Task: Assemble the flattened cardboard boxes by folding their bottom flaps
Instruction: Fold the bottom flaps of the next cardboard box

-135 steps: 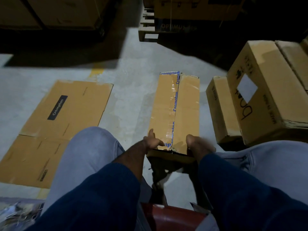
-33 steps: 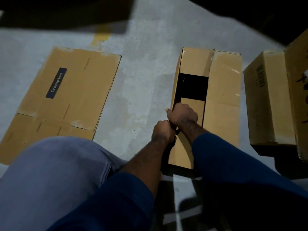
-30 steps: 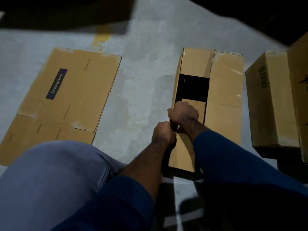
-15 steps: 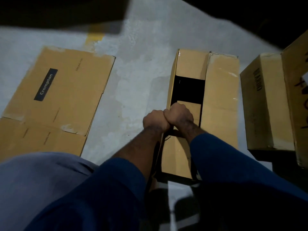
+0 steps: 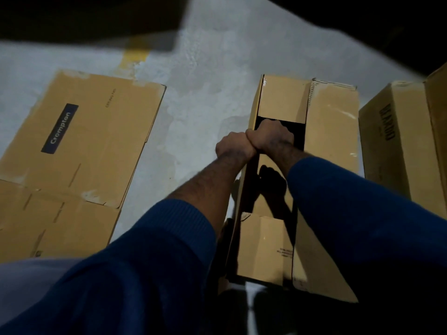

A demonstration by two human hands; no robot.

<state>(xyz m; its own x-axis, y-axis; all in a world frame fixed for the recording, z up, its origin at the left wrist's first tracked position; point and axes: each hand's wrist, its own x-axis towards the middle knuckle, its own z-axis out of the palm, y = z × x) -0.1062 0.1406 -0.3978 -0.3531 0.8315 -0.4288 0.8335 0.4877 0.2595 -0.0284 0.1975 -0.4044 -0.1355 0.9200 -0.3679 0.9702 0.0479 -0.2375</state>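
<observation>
Step in hand: closing the bottom of the open box point(image 5: 324, 238), which sits on the concrete floor point(image 5: 193, 97) directly in front of the person.
- The far short flap point(image 5: 281, 100) and near short flap point(image 5: 263, 247) are folded in.
- The right long flap point(image 5: 331, 131) lies down over its half.
- The left long flap point(image 5: 256, 102) stands upright and looks like the last one to go.

The left hand point(image 5: 233, 147) and right hand point(image 5: 269, 139) sit knuckle to knuckle at mid-length of that flap's top edge. Both grips are curled tight on the edge, the left outside the box and the right over the dark gap inside.

Next, my read: roll the flap inward and down to meet the right one. It needs even pressure along its length to avoid a crease, with fingers clear before it seats.

Writing:
- The flattened box point(image 5: 101, 151) left of the open box has a dark label point(image 5: 60, 128) reading "Crompton". The small print near it is illegible.
- The closed carton point(image 5: 396, 151) right of the open box has bold vertical lettering, too blurred to read.
- The print on the near short flap is too small to read.
</observation>
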